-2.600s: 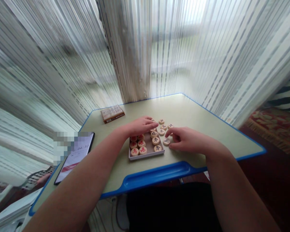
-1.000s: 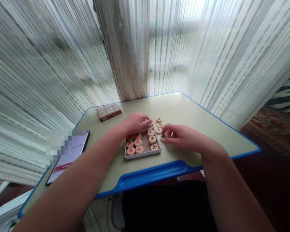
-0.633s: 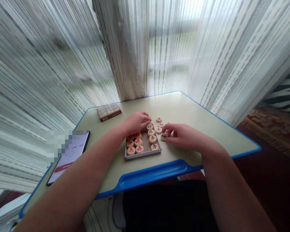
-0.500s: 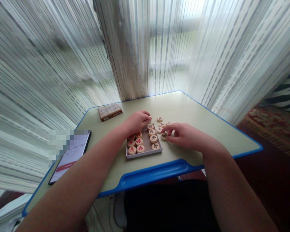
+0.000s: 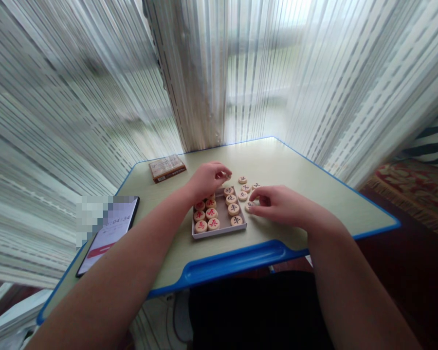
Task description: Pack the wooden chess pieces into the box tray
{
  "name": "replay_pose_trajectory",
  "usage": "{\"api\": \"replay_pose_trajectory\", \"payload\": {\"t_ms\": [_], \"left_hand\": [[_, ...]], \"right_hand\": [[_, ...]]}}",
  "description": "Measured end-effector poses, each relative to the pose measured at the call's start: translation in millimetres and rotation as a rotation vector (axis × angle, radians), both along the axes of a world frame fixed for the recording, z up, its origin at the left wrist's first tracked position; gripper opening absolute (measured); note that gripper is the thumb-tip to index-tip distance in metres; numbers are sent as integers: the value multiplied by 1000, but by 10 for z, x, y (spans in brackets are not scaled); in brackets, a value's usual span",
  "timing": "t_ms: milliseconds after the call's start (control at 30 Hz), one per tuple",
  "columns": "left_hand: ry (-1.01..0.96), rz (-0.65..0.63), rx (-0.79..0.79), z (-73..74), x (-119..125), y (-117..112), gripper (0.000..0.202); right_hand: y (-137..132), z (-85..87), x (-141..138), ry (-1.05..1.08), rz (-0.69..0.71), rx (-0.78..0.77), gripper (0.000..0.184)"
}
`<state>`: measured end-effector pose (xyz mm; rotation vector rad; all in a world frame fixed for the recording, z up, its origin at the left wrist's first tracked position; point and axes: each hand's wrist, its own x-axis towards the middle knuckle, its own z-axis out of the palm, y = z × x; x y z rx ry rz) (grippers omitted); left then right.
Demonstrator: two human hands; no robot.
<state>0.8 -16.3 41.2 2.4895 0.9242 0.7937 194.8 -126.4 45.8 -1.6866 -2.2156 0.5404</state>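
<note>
My left hand is bent over the far side of a shallow white box. Its fingers are pinched, and a pale edge at the tips looks like a xiangqi piece, mostly hidden. Inside the box, red-marked xiangqi pieces fill the left side and black-marked pieces line the right wall. My right hand rests right of the box, thumb and index finger apart. Its thumb tip meets the edge of a black-marked horse piece lying flat on the table.
Several loose xiangqi pieces lie beyond my right fingers. A brown patterned box lid or flat box is at the back left. A phone showing a timer lies at the left edge. The pale table has a blue rim and a front groove.
My left fingertips have moved slightly away and to the right. My right index finger has drawn back from the loose pieces, while the thumb stays by the horse piece.
</note>
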Motion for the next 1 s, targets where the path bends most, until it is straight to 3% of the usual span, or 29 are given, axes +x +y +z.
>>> {"api": "replay_pose_trajectory", "payload": {"t_ms": [200,433,667,833,1000], "left_hand": [[-184,-45,-317,-20,21,-17,35],[-231,-30,-421,7,19,-28,35],[-374,-176,-683,101,28,-111,37],[-415,-274,-790,129,24,-130,40],[-416,-309,-793,132,18,-139,43]], "right_hand": [[0,-15,-3,15,-39,32,36],[4,-23,-22,44,-21,82,28],[1,2,-78,288,-74,477,19],[26,-34,-100,254,-57,502,32],[29,-50,-96,273,-40,506,23]]}}
